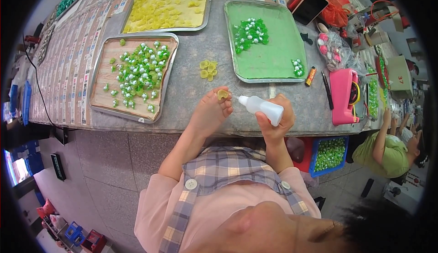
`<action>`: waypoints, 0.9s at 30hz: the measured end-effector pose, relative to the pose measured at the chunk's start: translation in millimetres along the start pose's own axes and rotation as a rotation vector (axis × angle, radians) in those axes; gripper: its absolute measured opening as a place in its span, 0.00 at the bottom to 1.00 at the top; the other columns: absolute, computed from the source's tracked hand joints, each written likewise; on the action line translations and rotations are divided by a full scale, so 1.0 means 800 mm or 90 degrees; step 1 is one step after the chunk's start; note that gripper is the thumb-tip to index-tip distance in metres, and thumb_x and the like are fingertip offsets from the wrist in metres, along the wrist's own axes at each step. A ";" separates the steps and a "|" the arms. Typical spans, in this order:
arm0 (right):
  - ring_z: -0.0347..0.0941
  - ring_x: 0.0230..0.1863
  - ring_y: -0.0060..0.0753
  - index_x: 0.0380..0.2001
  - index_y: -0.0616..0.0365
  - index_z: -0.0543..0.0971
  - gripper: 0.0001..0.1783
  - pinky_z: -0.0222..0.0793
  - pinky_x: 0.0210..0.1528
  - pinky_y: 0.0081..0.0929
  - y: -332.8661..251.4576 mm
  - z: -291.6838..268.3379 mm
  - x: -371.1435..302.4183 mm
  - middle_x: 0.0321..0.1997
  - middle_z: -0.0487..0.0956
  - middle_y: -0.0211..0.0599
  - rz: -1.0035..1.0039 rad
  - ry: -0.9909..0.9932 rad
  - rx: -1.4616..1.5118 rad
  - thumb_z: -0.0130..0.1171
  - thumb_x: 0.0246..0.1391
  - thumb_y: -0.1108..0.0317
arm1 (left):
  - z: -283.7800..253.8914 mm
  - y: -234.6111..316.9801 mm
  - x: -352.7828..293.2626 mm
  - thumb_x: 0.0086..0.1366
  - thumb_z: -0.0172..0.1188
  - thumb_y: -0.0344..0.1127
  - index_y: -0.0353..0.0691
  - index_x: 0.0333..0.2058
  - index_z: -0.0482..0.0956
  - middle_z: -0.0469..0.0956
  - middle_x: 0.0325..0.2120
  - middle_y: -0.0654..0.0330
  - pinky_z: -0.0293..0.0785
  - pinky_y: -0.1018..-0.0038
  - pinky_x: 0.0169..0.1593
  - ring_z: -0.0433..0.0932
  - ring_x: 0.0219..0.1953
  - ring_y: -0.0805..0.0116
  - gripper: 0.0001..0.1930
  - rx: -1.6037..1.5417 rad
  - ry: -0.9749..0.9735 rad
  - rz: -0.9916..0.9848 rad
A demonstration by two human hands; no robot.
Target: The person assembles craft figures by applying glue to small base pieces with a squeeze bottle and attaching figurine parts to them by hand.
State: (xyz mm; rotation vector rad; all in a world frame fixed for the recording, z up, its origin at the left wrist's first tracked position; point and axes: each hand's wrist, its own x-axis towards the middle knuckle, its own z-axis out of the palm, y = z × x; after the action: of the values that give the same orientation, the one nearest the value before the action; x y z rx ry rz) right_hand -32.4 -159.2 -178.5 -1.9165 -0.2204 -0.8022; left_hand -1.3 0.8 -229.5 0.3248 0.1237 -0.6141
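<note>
Between the fingertips of my left hand (211,111) is a small translucent yellow cup-shaped piece (222,94). My right hand (279,120) is wrapped round a white squeeze bottle (263,108), tilted so its thin nozzle points left at the yellow piece. Whether the tip touches the piece, I cannot tell. Just beyond my left hand, a small cluster of similar yellow pieces (208,70) lies on the grey table cover (196,43).
At left, a tray (96,77) bears green-and-white figures; behind it is a tray of yellow pieces (211,6). A green tray (273,20), an orange tube (310,76), a black pen (327,91) and a pink holder (343,97) stand right. A person in green (388,150) sits far right.
</note>
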 end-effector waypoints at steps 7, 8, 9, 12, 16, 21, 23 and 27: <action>0.62 0.15 0.31 0.22 0.57 0.70 0.16 0.55 0.17 0.23 0.004 0.007 0.004 0.17 0.70 0.34 -0.014 -0.003 -0.005 0.66 0.29 0.66 | 0.005 0.000 0.001 0.58 0.48 0.36 0.39 0.40 0.65 0.71 0.29 0.61 0.70 0.78 0.34 0.70 0.29 0.73 0.13 0.017 0.023 -0.011; 0.62 0.15 0.31 0.22 0.57 0.70 0.16 0.55 0.17 0.23 0.004 0.008 0.004 0.17 0.70 0.34 -0.022 -0.003 -0.004 0.66 0.29 0.66 | 0.005 0.000 0.001 0.58 0.48 0.36 0.39 0.40 0.65 0.71 0.29 0.61 0.70 0.79 0.34 0.70 0.29 0.73 0.12 0.012 0.024 -0.013; 0.62 0.15 0.31 0.22 0.57 0.70 0.16 0.55 0.17 0.23 0.004 0.008 0.004 0.17 0.70 0.34 -0.021 -0.003 -0.004 0.66 0.29 0.66 | 0.005 0.000 0.001 0.58 0.48 0.36 0.39 0.40 0.65 0.71 0.29 0.61 0.70 0.79 0.34 0.70 0.29 0.73 0.12 0.012 0.024 -0.013; 0.61 0.15 0.31 0.22 0.57 0.70 0.16 0.55 0.16 0.23 0.002 0.005 0.002 0.16 0.70 0.34 -0.017 -0.003 -0.001 0.66 0.29 0.65 | 0.000 0.001 0.000 0.58 0.48 0.35 0.38 0.40 0.65 0.71 0.29 0.61 0.70 0.79 0.34 0.70 0.29 0.74 0.13 0.025 0.031 -0.009; 0.62 0.14 0.31 0.20 0.57 0.70 0.16 0.55 0.16 0.23 -0.002 0.004 0.005 0.15 0.69 0.34 -0.014 -0.019 -0.013 0.66 0.29 0.64 | -0.008 0.001 0.002 0.56 0.52 0.38 0.39 0.43 0.65 0.70 0.32 0.60 0.70 0.77 0.40 0.71 0.33 0.72 0.17 0.019 -0.021 -0.014; 0.63 0.14 0.32 0.19 0.57 0.70 0.15 0.56 0.16 0.23 -0.004 0.007 0.005 0.15 0.69 0.34 -0.004 -0.036 -0.025 0.66 0.29 0.64 | 0.004 0.000 0.001 0.59 0.46 0.35 0.37 0.41 0.65 0.70 0.31 0.61 0.70 0.78 0.36 0.69 0.30 0.74 0.13 0.037 0.036 0.000; 0.64 0.15 0.29 0.20 0.57 0.70 0.16 0.57 0.16 0.22 -0.002 0.005 0.005 0.16 0.69 0.34 -0.028 -0.031 -0.034 0.65 0.30 0.63 | 0.002 0.000 0.001 0.59 0.46 0.35 0.37 0.42 0.64 0.70 0.31 0.60 0.70 0.78 0.36 0.69 0.30 0.74 0.13 0.044 0.033 0.003; 0.61 0.18 0.22 0.24 0.59 0.68 0.17 0.57 0.19 0.20 0.010 -0.012 -0.001 0.22 0.70 0.34 -0.011 0.084 0.044 0.61 0.37 0.59 | -0.005 -0.001 0.005 0.58 0.47 0.35 0.37 0.42 0.65 0.70 0.31 0.60 0.69 0.78 0.36 0.69 0.30 0.74 0.14 0.025 0.005 -0.006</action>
State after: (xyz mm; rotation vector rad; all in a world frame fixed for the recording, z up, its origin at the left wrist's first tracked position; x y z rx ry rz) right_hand -33.2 -171.4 -182.1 -1.7927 -0.1826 -0.9176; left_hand 1.3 -0.3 -234.3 0.3653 0.1205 -0.6256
